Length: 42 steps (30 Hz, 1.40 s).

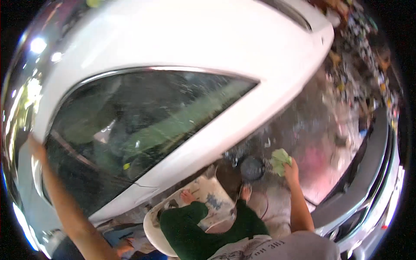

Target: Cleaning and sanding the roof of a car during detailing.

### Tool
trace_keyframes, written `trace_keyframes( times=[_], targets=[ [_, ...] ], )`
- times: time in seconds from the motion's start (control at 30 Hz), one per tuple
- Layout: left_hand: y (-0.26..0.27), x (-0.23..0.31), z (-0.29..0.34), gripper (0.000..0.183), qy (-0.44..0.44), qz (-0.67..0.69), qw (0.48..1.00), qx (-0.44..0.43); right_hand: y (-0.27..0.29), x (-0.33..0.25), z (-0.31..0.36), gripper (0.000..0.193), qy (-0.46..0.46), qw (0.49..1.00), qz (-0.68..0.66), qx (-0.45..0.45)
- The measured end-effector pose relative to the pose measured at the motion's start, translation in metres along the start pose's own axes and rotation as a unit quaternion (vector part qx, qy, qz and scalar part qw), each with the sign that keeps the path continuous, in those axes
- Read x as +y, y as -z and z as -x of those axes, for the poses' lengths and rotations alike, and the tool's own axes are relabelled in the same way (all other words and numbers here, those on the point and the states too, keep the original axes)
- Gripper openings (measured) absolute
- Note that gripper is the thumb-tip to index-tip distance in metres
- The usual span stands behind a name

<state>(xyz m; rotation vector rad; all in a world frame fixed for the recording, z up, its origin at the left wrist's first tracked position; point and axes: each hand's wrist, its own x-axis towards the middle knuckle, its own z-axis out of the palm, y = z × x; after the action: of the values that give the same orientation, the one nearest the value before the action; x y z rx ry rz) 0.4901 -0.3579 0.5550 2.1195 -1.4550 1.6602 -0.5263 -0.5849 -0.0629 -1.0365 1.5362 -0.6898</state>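
Observation:
I look down on a white car (195, 39) with a dark tinted side window (143, 117). My right hand (291, 167) is closed around a crumpled light green cloth (279, 159), held low beside the car body. My left arm stretches up and left, and my left hand (37, 149) rests at the window's left edge; it is too blurred to show its fingers. I wear dark green trousers (190, 234), and my bare feet stand on a white plastic chair (149, 227) close against the car.
A dark round object (252, 168) lies on the wet ground below my right hand. The curved body of a second, silver car (372, 164) runs along the right. Litter and leaves cover the ground at the upper right.

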Motion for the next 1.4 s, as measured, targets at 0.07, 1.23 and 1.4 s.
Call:
trace_keyframes(
  times=[0.07, 1.23, 1.4],
  targets=[
    [-0.044, 0.029, 0.064, 0.034, 0.000, -0.076, 0.996, 0.051, 0.020, -0.080, 0.000, 0.036, 0.078, 0.997, -0.019, 0.000],
    [0.045, 0.208, 0.043, 0.026, 0.284, 0.148, 0.947, 0.036, -0.421, -0.750, -0.019, 0.068, 0.561, 0.755, 0.332, -0.067],
    [0.082, 0.211, 0.034, 0.038, 0.345, 0.220, 0.896, -0.174, -0.413, -0.724, 0.010, 0.054, 0.498, 0.793, 0.350, 0.035]
  ],
)
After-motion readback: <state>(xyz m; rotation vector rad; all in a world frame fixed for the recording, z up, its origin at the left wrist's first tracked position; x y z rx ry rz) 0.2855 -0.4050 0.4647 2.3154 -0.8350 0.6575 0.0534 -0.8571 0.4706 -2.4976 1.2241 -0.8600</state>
